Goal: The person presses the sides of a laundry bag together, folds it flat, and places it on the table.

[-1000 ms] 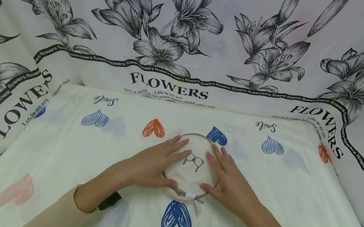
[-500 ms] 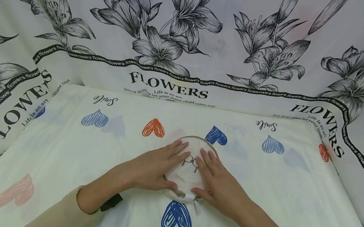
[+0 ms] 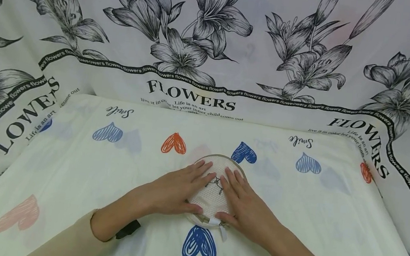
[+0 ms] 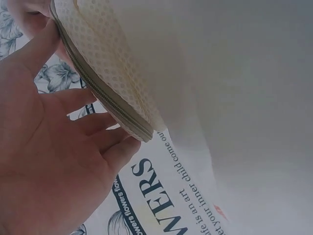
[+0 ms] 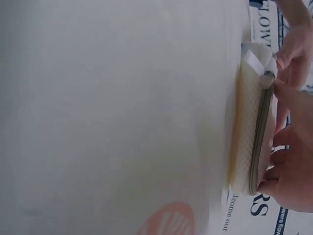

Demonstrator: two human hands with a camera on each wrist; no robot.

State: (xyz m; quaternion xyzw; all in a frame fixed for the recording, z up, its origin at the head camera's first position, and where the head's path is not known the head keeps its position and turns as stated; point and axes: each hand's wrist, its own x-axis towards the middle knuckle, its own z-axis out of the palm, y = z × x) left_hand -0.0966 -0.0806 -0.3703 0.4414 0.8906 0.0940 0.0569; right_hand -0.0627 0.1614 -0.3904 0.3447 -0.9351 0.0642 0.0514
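A round, cream mesh zippered laundry bag (image 3: 209,200) with a small line drawing on its lid lies flat on the bed-like surface. My left hand (image 3: 180,188) rests on its left side, fingers extended over the lid and thumb near the front rim. On the opposite side my right hand (image 3: 244,199) lies over the lid, its fingertips covering part of the drawing. In the left wrist view, fingers touch the zippered edge (image 4: 105,95). The right wrist view shows the zipper pull (image 5: 267,80) beside a white tab (image 5: 254,62) at the front of the bag.
A white cloth with printed hearts (image 3: 72,172) covers the surface under the bag. Behind and to the sides hangs a white curtain (image 3: 249,66) printed with black flowers and lettering. A small dark object (image 3: 128,229) sits beneath my left wrist.
My right hand has moved left, further over the lid, hiding more of the drawing. The bag has shifted slightly toward me at its far edge. My left hand has barely moved.
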